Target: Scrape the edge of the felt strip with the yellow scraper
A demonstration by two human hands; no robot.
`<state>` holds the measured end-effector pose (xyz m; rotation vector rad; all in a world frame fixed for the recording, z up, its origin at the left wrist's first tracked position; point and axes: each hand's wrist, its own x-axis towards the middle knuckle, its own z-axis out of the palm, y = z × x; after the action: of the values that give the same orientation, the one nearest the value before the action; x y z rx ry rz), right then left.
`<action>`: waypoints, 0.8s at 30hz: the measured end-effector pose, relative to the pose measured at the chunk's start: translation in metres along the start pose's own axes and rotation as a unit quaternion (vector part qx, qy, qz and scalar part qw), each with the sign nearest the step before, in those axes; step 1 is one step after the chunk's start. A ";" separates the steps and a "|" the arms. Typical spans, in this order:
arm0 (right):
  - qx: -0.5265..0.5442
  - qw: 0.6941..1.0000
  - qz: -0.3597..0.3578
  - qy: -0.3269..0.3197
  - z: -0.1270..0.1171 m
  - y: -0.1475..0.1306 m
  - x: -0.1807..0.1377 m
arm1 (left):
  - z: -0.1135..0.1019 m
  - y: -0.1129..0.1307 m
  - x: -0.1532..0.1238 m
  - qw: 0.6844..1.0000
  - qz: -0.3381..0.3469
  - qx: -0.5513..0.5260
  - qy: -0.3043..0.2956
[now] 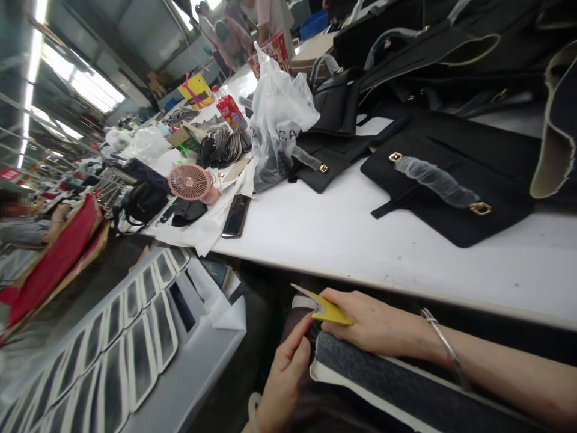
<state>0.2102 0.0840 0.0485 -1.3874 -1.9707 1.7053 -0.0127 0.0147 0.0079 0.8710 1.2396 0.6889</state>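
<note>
My right hand (pixel 376 325), a metal bangle on its wrist, is closed on a small yellow card-like tool (pixel 325 308) just below the table's front edge. It rests on a long dark grey fabric piece with a white border (pixel 406 388) that lies across my lap. My left hand (pixel 283 376) comes up from below. Its fingers pinch the near end of that fabric piece, right under the yellow tool.
The white table (pixel 342 234) holds a flat black bag with gold clasps (pixel 455 180), more black bags (pixel 433 54), a white plastic bag (pixel 277 114), a pink fan (pixel 192 182) and a phone (pixel 236 216). A tray of dark framed pieces (pixel 130 349) sits lower left. People stand far back.
</note>
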 end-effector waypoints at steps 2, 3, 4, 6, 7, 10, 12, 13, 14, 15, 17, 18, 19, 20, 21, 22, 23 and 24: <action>-0.002 1.000 -0.003 0.001 0.000 -0.002 -0.001 | 0.002 0.000 0.004 1.000 0.004 0.008 -0.004; -0.004 1.000 -0.005 0.001 0.000 -0.002 -0.002 | 0.002 0.000 0.007 1.000 0.010 0.013 -0.006; -0.007 1.000 -0.006 0.001 0.000 -0.004 -0.002 | 0.003 0.001 0.009 0.999 0.018 0.026 -0.011; -0.012 1.000 -0.004 -0.003 0.000 -0.006 -0.001 | 0.003 0.002 0.013 0.997 0.043 0.060 -0.017; -0.013 1.000 -0.003 -0.005 0.000 -0.007 -0.001 | 0.003 0.002 0.015 0.995 0.059 0.077 -0.018; -0.005 1.000 -0.003 -0.008 0.003 -0.010 0.001 | 0.004 0.002 0.019 0.988 0.108 0.101 -0.041; -0.003 1.000 -0.006 -0.005 0.005 -0.013 0.001 | 0.006 0.003 0.021 0.984 0.136 0.101 -0.059; -0.011 1.000 -0.001 0.005 0.006 -0.015 0.001 | 0.008 0.005 0.022 0.982 0.145 0.098 -0.066; -0.032 0.999 0.010 0.026 0.006 -0.018 -0.001 | 0.009 0.008 0.023 0.981 0.153 0.093 -0.070; -0.064 0.996 0.025 0.054 0.005 -0.022 -0.004 | 0.011 0.011 0.024 0.981 0.156 0.083 -0.074; -0.133 0.982 0.061 0.116 0.001 -0.033 -0.015 | 0.014 0.016 0.025 0.983 0.150 0.042 -0.094; -0.148 0.976 0.073 0.144 -0.001 -0.039 -0.023 | 0.015 0.017 0.025 0.985 0.138 0.007 -0.107; -0.141 0.972 0.079 0.170 -0.003 -0.046 -0.033 | 0.015 0.016 0.025 0.985 0.122 -0.036 -0.116; -0.111 0.971 0.083 0.196 -0.003 -0.052 -0.045 | 0.014 0.012 0.025 0.984 0.102 -0.085 -0.118; -0.065 0.967 0.089 0.228 -0.002 -0.057 -0.058 | 0.013 0.005 0.024 0.982 0.080 -0.133 -0.109; -0.008 0.958 0.095 0.269 0.003 -0.061 -0.071 | 0.011 -0.003 0.022 0.979 0.055 -0.178 -0.084; 0.053 0.943 0.103 0.313 0.010 -0.065 -0.085 | 0.009 -0.014 0.020 0.975 0.018 -0.214 -0.049; 0.115 0.923 0.112 0.351 0.021 -0.067 -0.097 | 0.008 -0.025 0.018 0.970 -0.029 -0.239 -0.010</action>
<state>0.2142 0.0056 0.1389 -1.8412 -1.2193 1.1973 -0.0015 0.0150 -0.0218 0.4387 1.0143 0.8827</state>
